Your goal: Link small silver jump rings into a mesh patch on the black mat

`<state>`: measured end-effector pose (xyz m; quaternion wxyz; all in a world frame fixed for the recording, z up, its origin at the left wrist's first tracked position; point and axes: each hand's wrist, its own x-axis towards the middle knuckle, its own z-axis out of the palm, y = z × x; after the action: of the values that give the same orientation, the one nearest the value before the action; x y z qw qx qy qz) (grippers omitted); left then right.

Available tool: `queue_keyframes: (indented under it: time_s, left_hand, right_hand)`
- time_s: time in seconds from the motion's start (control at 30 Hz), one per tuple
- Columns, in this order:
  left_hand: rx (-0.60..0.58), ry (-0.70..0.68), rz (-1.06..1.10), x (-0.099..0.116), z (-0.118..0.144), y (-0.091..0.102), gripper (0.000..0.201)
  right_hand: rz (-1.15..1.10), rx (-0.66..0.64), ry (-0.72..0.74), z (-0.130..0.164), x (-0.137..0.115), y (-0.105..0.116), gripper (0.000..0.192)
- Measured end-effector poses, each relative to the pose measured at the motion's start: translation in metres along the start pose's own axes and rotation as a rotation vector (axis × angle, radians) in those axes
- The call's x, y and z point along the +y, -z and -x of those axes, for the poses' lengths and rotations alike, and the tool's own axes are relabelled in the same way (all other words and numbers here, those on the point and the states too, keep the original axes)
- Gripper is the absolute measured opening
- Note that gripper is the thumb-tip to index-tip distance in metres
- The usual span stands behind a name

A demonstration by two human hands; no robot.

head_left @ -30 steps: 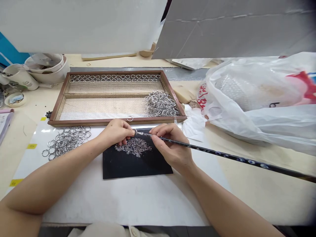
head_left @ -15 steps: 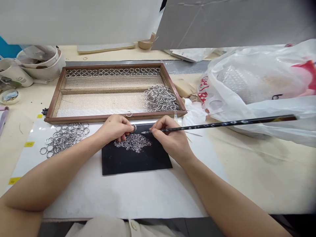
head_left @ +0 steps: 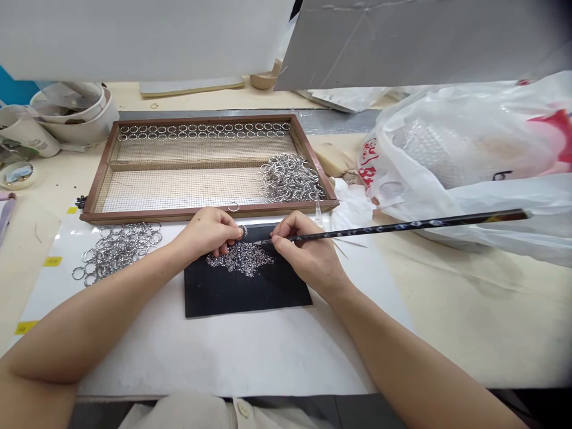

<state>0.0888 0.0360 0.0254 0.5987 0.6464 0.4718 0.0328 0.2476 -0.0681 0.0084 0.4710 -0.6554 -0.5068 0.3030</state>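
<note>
My left hand point(head_left: 206, 231) pinches a small metal ring point(head_left: 243, 230) at the far edge of a black mat point(head_left: 243, 292). My right hand point(head_left: 308, 253) grips a long black stick point(head_left: 402, 226) like a pen, its fine tip almost touching the ring. A heap of tiny silver pieces point(head_left: 241, 260) lies on the mat just below both hands. Beyond the hands stands a wooden mesh tray point(head_left: 102, 173) with a row of rings point(head_left: 201, 129) along its far side and a pile of rings point(head_left: 288, 177) at its right end.
A loose pile of metal rings point(head_left: 117, 247) lies on the white sheet to the left. Big plastic bags point(head_left: 469, 155) fill the right side. Cups and bowls point(head_left: 67, 116) stand at the far left. White boards lean overhead at the back.
The stick's far end swung upward from the lower right to nearly level, then settled slightly. The view shifted a little. Both hands stay at the ring.
</note>
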Motion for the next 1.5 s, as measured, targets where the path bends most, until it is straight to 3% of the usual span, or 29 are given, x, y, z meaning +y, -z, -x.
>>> queue_keyframes:
  time_s: [0.27, 0.53, 0.97, 1.1, 1.5]
  left_hand:
    - [0.01, 0.013, -0.021, 0.002, 0.001, 0.0, 0.017]
    - [0.005, 0.014, -0.008, 0.0, 0.0, -0.001, 0.017]
    - [0.011, 0.008, -0.055, 0.002, 0.002, -0.001, 0.02]
    - [0.01, 0.01, -0.057, 0.002, 0.003, -0.001, 0.021]
    - [0.006, 0.01, -0.055, 0.005, 0.004, -0.001, 0.019]
  right_hand:
    - [-0.002, 0.015, 0.064, 0.0, 0.001, 0.001, 0.017]
    - [-0.113, 0.089, 0.4, 0.01, -0.001, -0.002, 0.019]
    - [0.242, 0.119, 0.813, 0.014, -0.002, -0.009, 0.028]
    - [0.341, 0.145, 0.847, 0.014, -0.006, -0.009, 0.025]
    - [0.363, 0.126, 0.8, 0.015, -0.006, -0.009, 0.021]
